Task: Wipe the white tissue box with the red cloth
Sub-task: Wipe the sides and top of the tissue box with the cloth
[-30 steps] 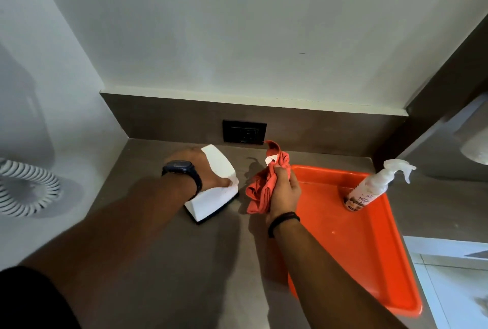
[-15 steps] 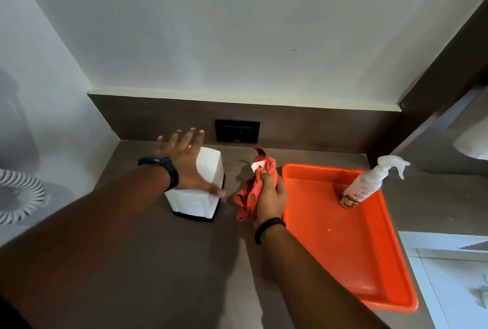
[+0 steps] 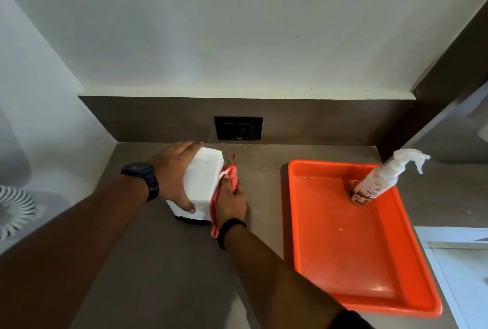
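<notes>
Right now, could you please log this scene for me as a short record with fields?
surface: brown counter
tissue box: white tissue box, on the counter
left hand: left hand gripping the box's left side
right hand: right hand pressing the red cloth to the box's right side
tray: orange tray, right of the box, apart from it
bottle: spray bottle standing in the tray's far corner
wall: black socket

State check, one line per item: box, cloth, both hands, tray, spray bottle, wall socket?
white tissue box: on the counter, gripped at its left side.
red cloth: bunched, pressed against the box's right side.
left hand: wrapped over the box, holding it.
right hand: closed on the cloth.
orange tray: flat on the counter, apart from the box.
spray bottle: leaning in the tray's far corner.
wall socket: nothing plugged in.
</notes>
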